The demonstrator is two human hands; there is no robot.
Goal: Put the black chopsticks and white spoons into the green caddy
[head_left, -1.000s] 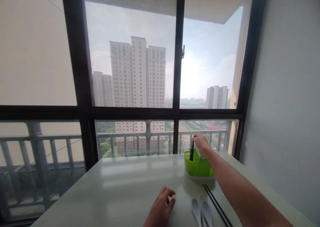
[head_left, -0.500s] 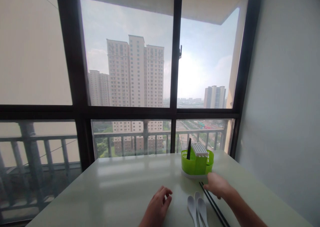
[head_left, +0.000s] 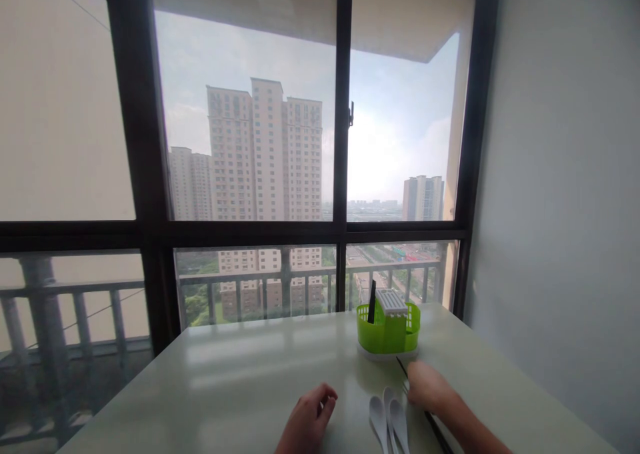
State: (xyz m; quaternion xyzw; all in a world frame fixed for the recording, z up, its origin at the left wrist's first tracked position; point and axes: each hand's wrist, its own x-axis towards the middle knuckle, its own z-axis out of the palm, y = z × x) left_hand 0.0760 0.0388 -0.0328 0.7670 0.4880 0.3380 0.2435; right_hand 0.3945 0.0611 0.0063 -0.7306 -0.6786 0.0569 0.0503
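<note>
My right hand (head_left: 429, 386) is closed above a pair of black chopsticks (head_left: 439, 434) on the table. Silvery prongs, like those of a fork (head_left: 405, 387), show at its fingertips; the rest of that piece is hidden. To the left of the chopsticks lie three white spoons (head_left: 388, 415), bowls pointing away from me. My left hand (head_left: 311, 414) rests on the tabletop left of the spoons, fingers loosely curled but apart, holding nothing. A green cutlery caddy (head_left: 383, 334) with a white base stands just beyond my right hand. Dark chopsticks (head_left: 371, 302) stick up from its left compartment.
The glossy pale table (head_left: 240, 381) reaches to a dark-framed window (head_left: 250, 233). A plain wall (head_left: 555, 207) runs along the right side. Outside are a railing and tall buildings.
My right hand has come down closer to the spoons and now covers more of the chopsticks. The prongs have come into sight at its fingertips. My left hand stays nearly still; the view has shifted slightly.
</note>
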